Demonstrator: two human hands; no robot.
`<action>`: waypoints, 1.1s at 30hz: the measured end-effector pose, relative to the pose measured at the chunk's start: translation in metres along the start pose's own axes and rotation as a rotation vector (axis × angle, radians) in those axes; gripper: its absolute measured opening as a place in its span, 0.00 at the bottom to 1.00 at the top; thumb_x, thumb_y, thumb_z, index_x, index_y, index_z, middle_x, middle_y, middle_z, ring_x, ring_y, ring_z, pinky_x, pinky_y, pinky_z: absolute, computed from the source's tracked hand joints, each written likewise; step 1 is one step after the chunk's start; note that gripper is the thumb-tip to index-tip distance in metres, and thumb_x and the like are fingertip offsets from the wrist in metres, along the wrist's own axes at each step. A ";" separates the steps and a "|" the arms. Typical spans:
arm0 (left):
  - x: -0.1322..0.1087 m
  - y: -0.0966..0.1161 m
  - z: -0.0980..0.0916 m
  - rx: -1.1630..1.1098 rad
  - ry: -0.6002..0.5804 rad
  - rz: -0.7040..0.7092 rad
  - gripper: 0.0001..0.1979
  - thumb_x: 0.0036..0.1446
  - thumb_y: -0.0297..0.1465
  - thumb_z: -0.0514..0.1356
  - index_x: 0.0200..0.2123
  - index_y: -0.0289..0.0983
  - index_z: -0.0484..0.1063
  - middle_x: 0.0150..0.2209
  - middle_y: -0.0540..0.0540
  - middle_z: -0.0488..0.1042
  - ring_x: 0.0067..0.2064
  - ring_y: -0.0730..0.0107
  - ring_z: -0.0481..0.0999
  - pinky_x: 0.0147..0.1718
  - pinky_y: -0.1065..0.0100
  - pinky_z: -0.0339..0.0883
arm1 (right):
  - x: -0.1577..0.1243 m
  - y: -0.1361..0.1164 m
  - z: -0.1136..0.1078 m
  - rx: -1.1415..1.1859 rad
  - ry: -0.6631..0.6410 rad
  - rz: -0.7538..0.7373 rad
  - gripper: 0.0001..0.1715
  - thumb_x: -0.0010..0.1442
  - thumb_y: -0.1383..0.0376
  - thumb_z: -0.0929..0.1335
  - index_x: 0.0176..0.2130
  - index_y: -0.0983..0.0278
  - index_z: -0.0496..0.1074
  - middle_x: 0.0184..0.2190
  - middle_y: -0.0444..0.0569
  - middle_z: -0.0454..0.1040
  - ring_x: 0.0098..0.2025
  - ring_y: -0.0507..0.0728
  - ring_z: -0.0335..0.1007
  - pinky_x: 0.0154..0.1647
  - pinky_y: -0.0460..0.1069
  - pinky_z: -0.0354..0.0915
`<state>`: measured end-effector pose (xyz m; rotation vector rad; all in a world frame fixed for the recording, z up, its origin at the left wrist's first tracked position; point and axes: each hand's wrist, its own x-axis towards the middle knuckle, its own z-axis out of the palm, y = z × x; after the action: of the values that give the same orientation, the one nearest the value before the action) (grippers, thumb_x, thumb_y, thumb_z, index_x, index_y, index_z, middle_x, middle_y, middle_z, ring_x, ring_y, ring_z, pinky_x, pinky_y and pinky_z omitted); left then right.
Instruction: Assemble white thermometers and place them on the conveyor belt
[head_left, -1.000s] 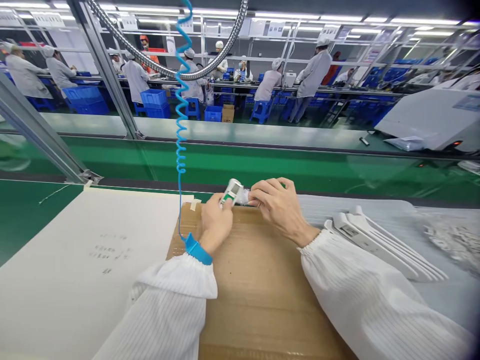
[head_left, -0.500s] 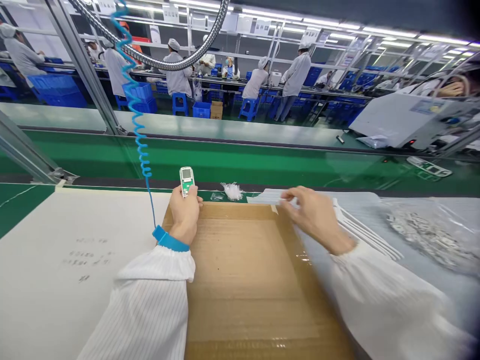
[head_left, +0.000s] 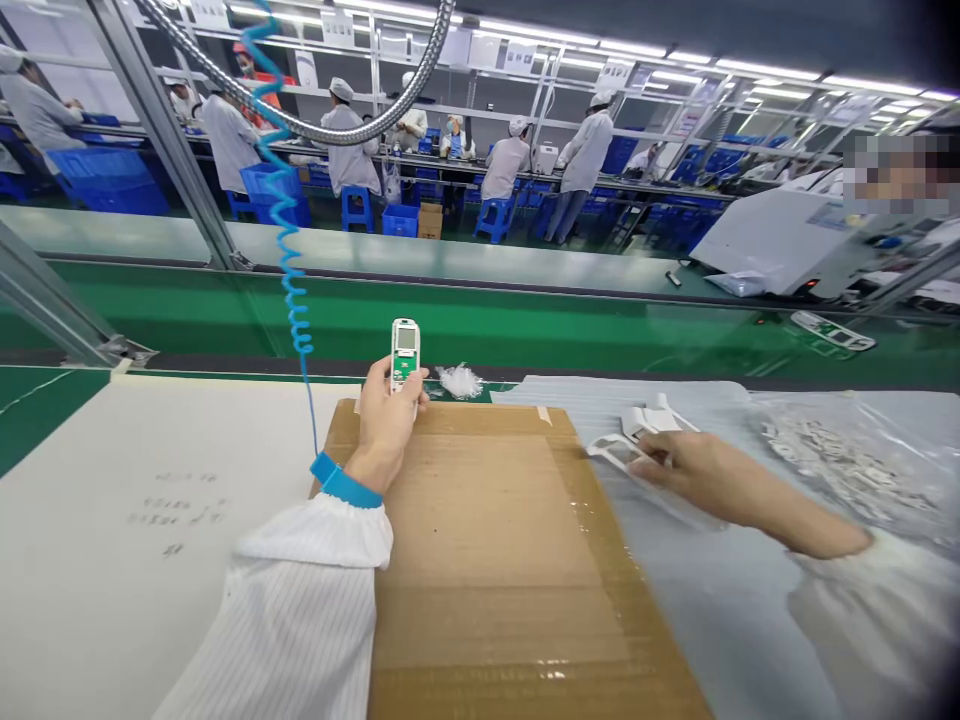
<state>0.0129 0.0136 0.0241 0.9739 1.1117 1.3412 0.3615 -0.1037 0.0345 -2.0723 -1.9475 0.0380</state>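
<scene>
My left hand (head_left: 388, 420) is closed round a small white device with a green circuit board and a grey screen (head_left: 405, 352), held upright above the far edge of a brown cardboard sheet (head_left: 480, 540). A blue wrist strap (head_left: 346, 482) with a coiled blue cord (head_left: 289, 240) is on that wrist. My right hand (head_left: 701, 470) lies over a stack of white plastic covers (head_left: 637, 440) on clear plastic film to the right, with its fingers on the top cover. Whether it grips the cover is not visible.
A white sheet (head_left: 150, 500) covers the bench on the left. A crumpled bit of clear film (head_left: 460, 380) lies past the cardboard. A bag of small parts (head_left: 832, 450) sits far right. Beyond run a green conveyor (head_left: 525, 320), a white machine (head_left: 787, 240) and several workers at another line.
My right hand left the device, swung right and came down onto the stack of white covers. My left hand kept the device and raised it upright. The clear film now lies on the bench.
</scene>
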 end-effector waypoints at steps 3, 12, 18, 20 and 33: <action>-0.002 0.002 0.002 0.012 -0.047 0.014 0.19 0.58 0.32 0.66 0.52 0.38 0.69 0.42 0.45 0.80 0.29 0.76 0.72 0.29 0.71 0.66 | 0.021 -0.037 -0.031 0.250 -0.122 0.052 0.28 0.58 0.36 0.68 0.25 0.55 0.72 0.22 0.53 0.75 0.24 0.62 0.68 0.26 0.57 0.59; -0.012 0.001 0.005 0.072 -0.258 -0.015 0.23 0.58 0.43 0.67 0.50 0.36 0.72 0.37 0.47 0.76 0.30 0.76 0.69 0.28 0.72 0.63 | 0.069 -0.178 0.056 1.498 -0.030 0.212 0.23 0.51 0.53 0.78 0.40 0.59 0.71 0.27 0.41 0.74 0.29 0.53 0.68 0.36 0.51 0.68; -0.010 0.004 0.002 0.142 -0.353 -0.307 0.14 0.55 0.39 0.68 0.34 0.35 0.72 0.24 0.52 0.67 0.22 0.80 0.61 0.20 0.73 0.51 | 0.058 -0.177 0.092 1.660 -0.064 0.113 0.27 0.60 0.55 0.76 0.56 0.50 0.69 0.57 0.44 0.77 0.47 0.55 0.76 0.47 0.52 0.72; -0.009 0.005 0.001 0.104 -0.398 -0.362 0.13 0.54 0.38 0.69 0.36 0.34 0.73 0.27 0.50 0.70 0.22 0.80 0.62 0.20 0.73 0.51 | 0.057 -0.166 0.088 1.662 -0.118 0.048 0.27 0.63 0.54 0.74 0.59 0.49 0.69 0.62 0.45 0.74 0.56 0.58 0.74 0.56 0.56 0.70; -0.010 -0.012 0.002 0.467 -0.351 0.279 0.17 0.64 0.36 0.62 0.56 0.41 0.73 0.56 0.45 0.77 0.56 0.61 0.75 0.57 0.61 0.66 | 0.060 -0.156 0.089 1.681 -0.033 0.115 0.32 0.55 0.49 0.78 0.54 0.57 0.75 0.53 0.51 0.82 0.58 0.64 0.76 0.68 0.62 0.63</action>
<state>0.0180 0.0031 0.0135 1.6885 1.0604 1.0803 0.1950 -0.0210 -0.0036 -0.9262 -0.9325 1.2193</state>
